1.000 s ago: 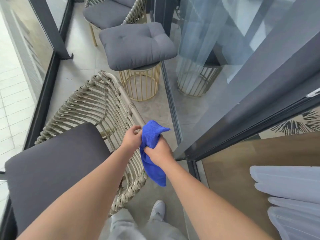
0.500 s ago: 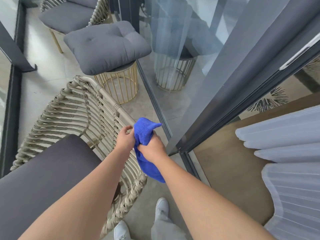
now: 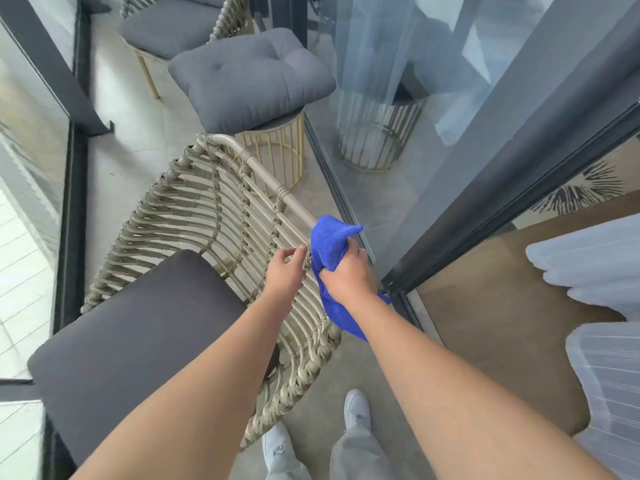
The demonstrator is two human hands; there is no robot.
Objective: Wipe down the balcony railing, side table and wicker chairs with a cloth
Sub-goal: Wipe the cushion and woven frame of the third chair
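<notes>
My right hand [image 3: 349, 275] grips a bunched blue cloth [image 3: 329, 240] against the top rail of the near wicker chair [image 3: 263, 174], close to the rail's right end. One end of the cloth hangs down below my wrist. My left hand [image 3: 285, 271] hovers just left of the cloth over the woven chair back, fingers loosely curled, index tip by the cloth's edge. A dark cushion [image 3: 138, 323] lies on the chair's seat. The glass balcony railing with its dark frame [image 3: 74, 202] runs along the left.
A gold wire side table [image 3: 277, 150] topped with a grey cushion [image 3: 249, 74] stands beyond the chair, a second wicker chair [image 3: 169, 26] behind it. A sliding glass door [image 3: 450, 133] and its dark frame [image 3: 502, 188] close the right; white curtains [image 3: 588, 271] hang inside. My shoes [image 3: 277, 448] are below.
My left hand has let go of the rail beside the cloth and now hovers with loose fingers. My right hand still holds the cloth at the same spot; my head has shifted.
</notes>
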